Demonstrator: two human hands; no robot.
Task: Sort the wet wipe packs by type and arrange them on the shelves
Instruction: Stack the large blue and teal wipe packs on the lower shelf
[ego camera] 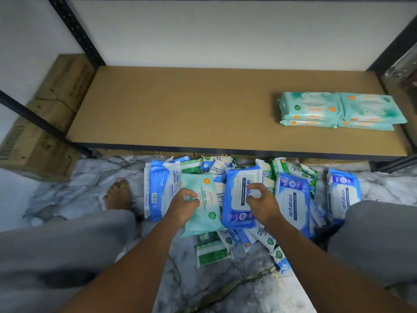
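Crouching in front of the shelf board (180,109), I have a wide bare run of brown board ahead of me. The only thing on it is the mint-green stack (338,109) at its right end, two piles side by side and touching. Below the board's near edge, on the marble floor (67,195), lies the pile of wet wipe packs (293,177), with blue, green-and-white and mint ones mixed and overlapping.

On top of that pile, near the middle, is the blue antabax pack (237,199). My right hand (261,203) is curled over its white lid, fingers and thumb gripping it. Just to its left and touching it lies the mint-green pack (203,213), tilted on the heap. My left hand (182,205) pinches its left edge between thumb and curled fingers.

The step in hand, as I judge it, is pulling one pack of each type free of the heap. To do it well I should lift the mint one clear first, since it matches the stack on the shelf. I would lay it flat on that stack with the edges squared, so the soft packs do not slide. The blue one wants its own spot, well apart to the left. A grip on the lid alone could pop it open, so I would take that pack by its body.
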